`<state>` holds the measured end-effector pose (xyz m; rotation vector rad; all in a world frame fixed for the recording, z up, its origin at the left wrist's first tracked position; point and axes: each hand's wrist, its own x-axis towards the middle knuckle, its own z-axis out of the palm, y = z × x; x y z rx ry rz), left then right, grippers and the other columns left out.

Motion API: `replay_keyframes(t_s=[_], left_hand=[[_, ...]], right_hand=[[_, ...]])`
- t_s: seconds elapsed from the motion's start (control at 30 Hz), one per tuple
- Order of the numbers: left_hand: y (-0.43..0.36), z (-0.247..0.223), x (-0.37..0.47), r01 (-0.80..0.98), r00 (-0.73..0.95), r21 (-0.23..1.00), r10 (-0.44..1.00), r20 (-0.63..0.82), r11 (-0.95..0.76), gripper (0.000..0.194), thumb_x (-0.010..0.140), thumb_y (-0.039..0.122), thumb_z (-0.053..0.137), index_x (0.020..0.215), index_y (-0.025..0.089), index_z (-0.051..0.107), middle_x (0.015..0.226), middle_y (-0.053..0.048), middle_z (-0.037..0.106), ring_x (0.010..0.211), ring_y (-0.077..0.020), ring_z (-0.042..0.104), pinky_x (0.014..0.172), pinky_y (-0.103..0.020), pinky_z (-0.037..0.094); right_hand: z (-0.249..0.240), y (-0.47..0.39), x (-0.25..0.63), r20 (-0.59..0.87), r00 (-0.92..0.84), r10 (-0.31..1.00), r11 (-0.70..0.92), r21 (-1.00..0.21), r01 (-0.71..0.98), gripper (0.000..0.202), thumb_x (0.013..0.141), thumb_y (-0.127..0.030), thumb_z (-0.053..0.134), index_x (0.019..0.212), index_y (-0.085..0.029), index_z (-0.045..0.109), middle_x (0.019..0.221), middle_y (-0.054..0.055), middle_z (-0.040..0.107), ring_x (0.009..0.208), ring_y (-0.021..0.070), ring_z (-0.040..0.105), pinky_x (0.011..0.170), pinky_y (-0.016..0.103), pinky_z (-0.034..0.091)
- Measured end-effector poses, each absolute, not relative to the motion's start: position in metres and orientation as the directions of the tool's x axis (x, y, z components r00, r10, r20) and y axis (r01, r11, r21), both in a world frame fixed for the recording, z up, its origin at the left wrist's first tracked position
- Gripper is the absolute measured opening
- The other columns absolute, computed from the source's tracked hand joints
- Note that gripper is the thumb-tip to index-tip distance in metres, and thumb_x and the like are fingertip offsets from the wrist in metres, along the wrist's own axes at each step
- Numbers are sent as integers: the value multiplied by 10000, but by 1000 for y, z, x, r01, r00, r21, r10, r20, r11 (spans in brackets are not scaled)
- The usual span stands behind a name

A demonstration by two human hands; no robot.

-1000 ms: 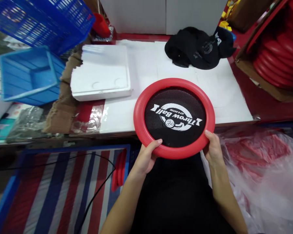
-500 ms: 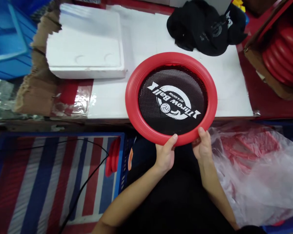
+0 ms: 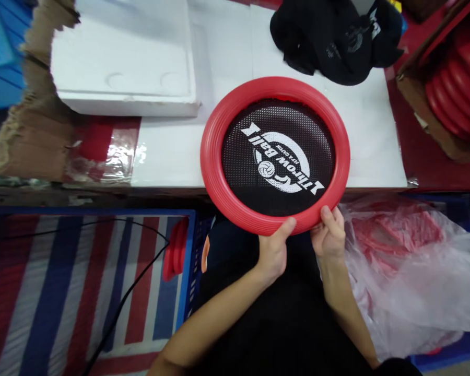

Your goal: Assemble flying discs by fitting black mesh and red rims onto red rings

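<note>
A round throw-and-catch paddle [image 3: 279,159] has a red ribbed rim and a black mesh centre printed with white "Throw Ball" lettering. Both hands grip its near edge, and its far part is over the white sheet [image 3: 168,156] on the table. My left hand [image 3: 274,253] is closed on the rim with the thumb on top. Just to the right, my right hand [image 3: 329,232] pinches the same rim, thumb uppermost. The fingers beneath the rim are mostly hidden.
A white foam block [image 3: 125,57] lies at the back left beside torn cardboard [image 3: 35,125]. Black printed fabric [image 3: 332,39] is heaped at the back. Red rings fill a cardboard box [image 3: 423,109] on the right. Below are a striped-lined blue crate [image 3: 113,213] and a clear plastic bag [image 3: 426,292].
My left hand has slid slightly right along the rim, closer to my right hand. The paddle is turned slightly, and the view has shifted a little.
</note>
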<state>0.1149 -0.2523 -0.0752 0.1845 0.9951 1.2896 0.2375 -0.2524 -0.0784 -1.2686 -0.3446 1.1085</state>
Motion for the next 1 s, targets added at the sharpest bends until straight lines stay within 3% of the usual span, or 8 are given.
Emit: replay_keyframes(t_s=[0.23,0.37,0.47,0.53,0.6,0.73,0.87,1.0], left_hand=[[-251,-67,112,-717,2,600,862,-507,354,616,782,239,948,1343,263,695,1272,-24,782,1271,-239,713,1202,-422,520],[-244,-59,108,-702,18,605,859,-511,375,597,786,254,950,1330,264,705,1260,-30,788,1227,-249,734,1155,-428,561],[-238,-54,102,-664,141,592,854,-500,456,462,815,315,936,1231,231,752,1200,-62,803,1156,-274,760,1062,-441,612],[-237,-52,89,-560,328,630,842,-428,538,409,762,280,963,1127,218,791,1107,-81,816,1124,-303,768,1039,-465,621],[-238,-52,65,-363,503,756,797,-334,545,396,692,193,983,1053,238,825,1026,-86,820,1087,-328,774,1042,-493,614],[-217,-57,-4,32,450,994,887,-104,100,352,711,160,966,1020,301,872,1009,-105,826,976,-338,781,1049,-523,584],[-148,-57,-47,341,329,851,899,289,-398,538,681,245,995,1187,327,829,1324,-105,768,1430,-428,576,1287,-682,298],[-88,-41,-40,282,592,771,736,328,-571,471,756,334,926,1209,284,809,1360,-107,743,1522,-421,490,1335,-683,149]], right_hand=[[-77,-259,236,-329,368,870,-155,-890,-429,401,914,-389,779,1292,-272,713,1255,60,781,1169,259,740,1086,460,587],[-76,-259,245,-21,517,856,-46,-998,36,649,973,-407,721,1578,-337,499,1550,86,607,1408,283,607,1232,541,472],[-62,-260,262,417,321,850,118,-746,656,857,907,-378,814,1662,-380,409,1754,108,352,1602,413,376,1294,688,324],[-49,-258,278,435,-47,899,280,-489,826,836,884,-361,843,1635,-383,475,1744,104,394,1613,470,339,1314,751,219],[-39,-251,294,334,-307,891,424,-373,825,798,916,-340,820,1635,-397,477,1622,109,563,1543,451,458,1320,763,185],[-30,-230,322,301,-435,849,521,-332,787,720,970,-294,770,1624,-413,493,1406,108,678,1373,365,610,1311,734,246],[-26,-207,346,265,-491,830,558,-395,730,578,985,-294,756,1530,-416,605,1332,87,664,1299,329,630,1315,736,206],[-16,-189,364,202,-519,831,549,-452,703,456,1005,-347,733,1455,-384,670,1319,87,654,1280,325,627,1313,729,209]])
